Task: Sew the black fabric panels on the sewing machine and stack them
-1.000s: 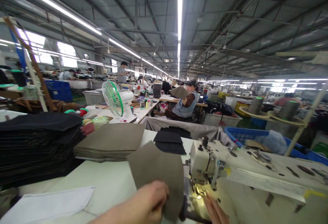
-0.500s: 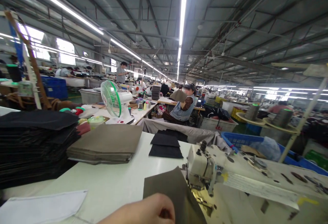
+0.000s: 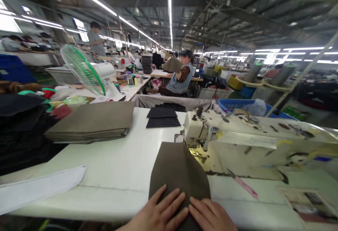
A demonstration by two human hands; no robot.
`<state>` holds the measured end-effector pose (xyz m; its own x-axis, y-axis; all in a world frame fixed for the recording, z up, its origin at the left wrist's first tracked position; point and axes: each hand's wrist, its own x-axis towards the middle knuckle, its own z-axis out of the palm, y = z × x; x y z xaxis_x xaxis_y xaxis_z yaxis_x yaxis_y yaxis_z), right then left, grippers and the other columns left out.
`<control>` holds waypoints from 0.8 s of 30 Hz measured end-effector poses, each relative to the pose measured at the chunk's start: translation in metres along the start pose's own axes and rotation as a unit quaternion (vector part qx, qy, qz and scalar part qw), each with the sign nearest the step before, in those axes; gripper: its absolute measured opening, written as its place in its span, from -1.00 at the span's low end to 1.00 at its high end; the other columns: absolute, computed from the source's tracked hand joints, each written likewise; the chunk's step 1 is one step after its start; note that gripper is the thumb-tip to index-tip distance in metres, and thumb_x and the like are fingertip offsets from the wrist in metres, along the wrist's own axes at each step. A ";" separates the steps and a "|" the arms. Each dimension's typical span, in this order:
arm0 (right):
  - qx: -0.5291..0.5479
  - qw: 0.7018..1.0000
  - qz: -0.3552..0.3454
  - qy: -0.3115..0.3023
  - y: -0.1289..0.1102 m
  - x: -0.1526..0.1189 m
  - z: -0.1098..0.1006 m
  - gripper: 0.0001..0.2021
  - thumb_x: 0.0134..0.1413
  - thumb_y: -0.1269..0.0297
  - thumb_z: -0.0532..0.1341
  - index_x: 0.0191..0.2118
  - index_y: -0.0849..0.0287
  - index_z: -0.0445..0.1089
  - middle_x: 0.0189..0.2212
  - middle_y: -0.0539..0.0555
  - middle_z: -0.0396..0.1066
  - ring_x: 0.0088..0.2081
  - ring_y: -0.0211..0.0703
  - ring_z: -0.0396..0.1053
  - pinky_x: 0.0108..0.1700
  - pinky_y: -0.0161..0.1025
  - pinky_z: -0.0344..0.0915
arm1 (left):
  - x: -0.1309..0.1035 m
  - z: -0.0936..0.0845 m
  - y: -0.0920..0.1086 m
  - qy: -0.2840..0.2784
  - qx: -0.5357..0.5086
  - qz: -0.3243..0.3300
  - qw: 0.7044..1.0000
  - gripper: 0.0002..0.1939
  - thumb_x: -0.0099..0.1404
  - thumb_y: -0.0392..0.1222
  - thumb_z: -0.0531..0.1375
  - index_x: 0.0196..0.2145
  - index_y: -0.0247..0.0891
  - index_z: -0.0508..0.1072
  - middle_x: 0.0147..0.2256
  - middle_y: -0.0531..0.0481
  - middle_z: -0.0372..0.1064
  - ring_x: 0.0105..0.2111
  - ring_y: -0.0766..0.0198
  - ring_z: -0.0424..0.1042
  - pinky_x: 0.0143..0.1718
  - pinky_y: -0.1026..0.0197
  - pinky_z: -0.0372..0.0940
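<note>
A dark olive fabric panel (image 3: 179, 171) lies on the pale table at the bottom centre, its far end beside the needle area of a cream sewing machine (image 3: 196, 129). My left hand (image 3: 161, 210) rests flat on the panel's near part with fingers spread. Close to its right, my right hand (image 3: 211, 213) lies on the panel's near right edge, fingers stretched out. Beyond them sit small black fabric pieces (image 3: 163, 117). A stack of olive panels (image 3: 92, 120) is at the left rear of the table.
Black fabric pile (image 3: 18, 132) at far left; white cloth piece (image 3: 44, 187) at the left front. A green-rimmed fan (image 3: 87, 69) stands behind. Pink-handled snips (image 3: 244, 185) lie right of the panel. A seated person (image 3: 182, 74) holds fabric beyond the table.
The view has tilted down. The olive panel now lies flatter beside the machine. My left hand has opened out onto it, and my right hand has come into view.
</note>
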<state>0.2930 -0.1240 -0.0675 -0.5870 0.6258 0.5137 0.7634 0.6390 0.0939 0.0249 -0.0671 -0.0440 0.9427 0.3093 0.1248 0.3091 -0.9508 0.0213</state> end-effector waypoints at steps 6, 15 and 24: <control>0.200 0.965 0.104 -0.137 0.003 0.013 -0.067 -0.48 -0.05 0.62 0.05 0.00 0.10 0.47 -0.02 0.06 0.56 -0.04 -0.16 0.48 0.05 -0.22 0.35 | -0.036 -0.038 -0.012 -0.015 -0.100 -0.028 0.994 -0.23 0.27 -0.46 0.10 0.39 -0.16 0.06 0.37 -0.12 0.06 0.34 0.05 0.12 0.26 0.05 0.21; 0.417 0.797 0.429 -0.082 0.017 0.054 -0.061 -0.83 0.17 0.23 0.18 -0.35 0.10 0.51 -0.42 -0.01 0.52 -0.33 -0.13 0.48 -0.28 -0.28 0.37 | -0.003 -0.073 -0.052 0.085 -0.349 -0.290 0.887 -0.79 0.34 -0.12 0.14 -0.25 -0.17 0.57 -0.33 0.00 0.56 -0.33 0.20 0.52 -0.28 0.25 0.39; 0.380 0.749 0.540 0.053 0.024 0.079 0.004 -0.53 0.07 0.11 0.23 0.09 0.15 0.30 -0.43 -0.04 0.45 -0.43 -0.17 0.42 -0.30 -0.22 0.35 | 0.033 -0.045 -0.080 0.070 -0.253 -0.451 0.853 -0.77 0.26 -0.03 0.08 -0.35 -0.19 0.43 -0.38 -0.05 0.49 -0.33 0.08 0.47 -0.28 0.14 0.26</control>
<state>0.2636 -0.0576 -0.0280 0.3190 0.9477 0.0083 0.3789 -0.1195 -0.9177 0.0258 0.0182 0.0031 0.3144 0.9479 -0.0516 0.7735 -0.2243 0.5928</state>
